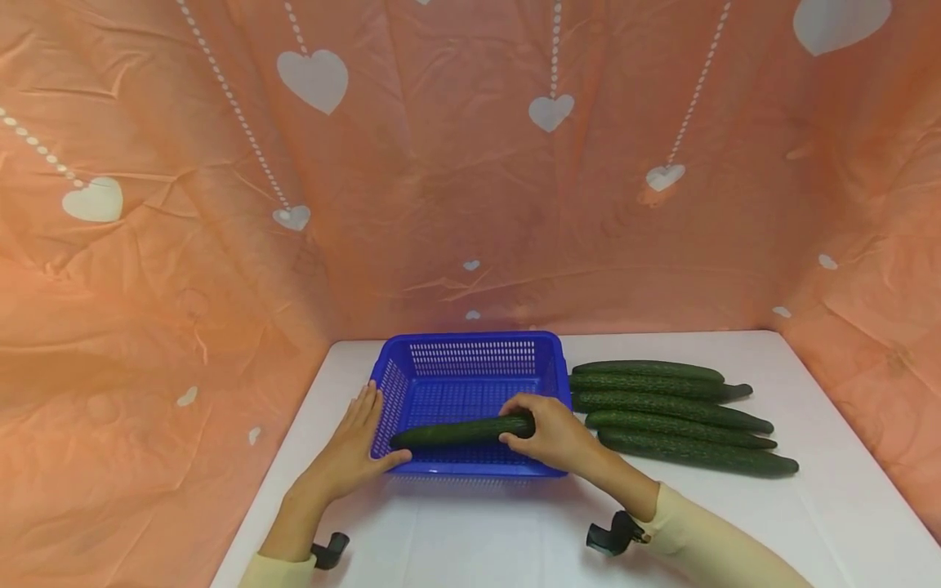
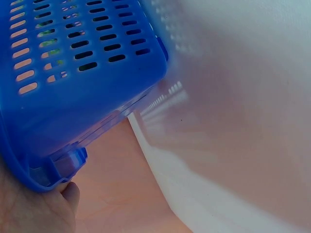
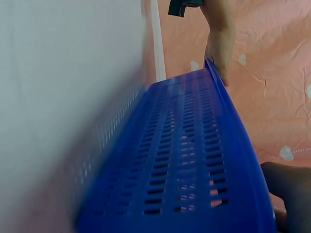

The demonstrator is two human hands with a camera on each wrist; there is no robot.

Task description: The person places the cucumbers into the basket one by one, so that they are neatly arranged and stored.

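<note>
A blue plastic basket [image 1: 470, 470] with slotted walls stands on the white table. Inside its front part, a long dark green cucumber [image 1: 452, 434] lies crosswise, its right end gripped between the thumb and fingers of my right hand [image 1: 553, 434]. My left hand [image 1: 345, 453] rests at the basket's front left corner, fingers straight along the left rim and thumb over the front rim. The left wrist view shows that hand [image 2: 39, 208] beside the basket's corner. In the right wrist view the basket's wall [image 3: 180, 141] hides the held cucumber.
Several more cucumbers [image 1: 669, 402] lie side by side on the table [image 1: 485, 539], just right of the basket. An orange sheet [image 1: 470, 188] with white hearts hangs behind and on both sides. Each wrist carries a small black camera mount [image 1: 614, 535].
</note>
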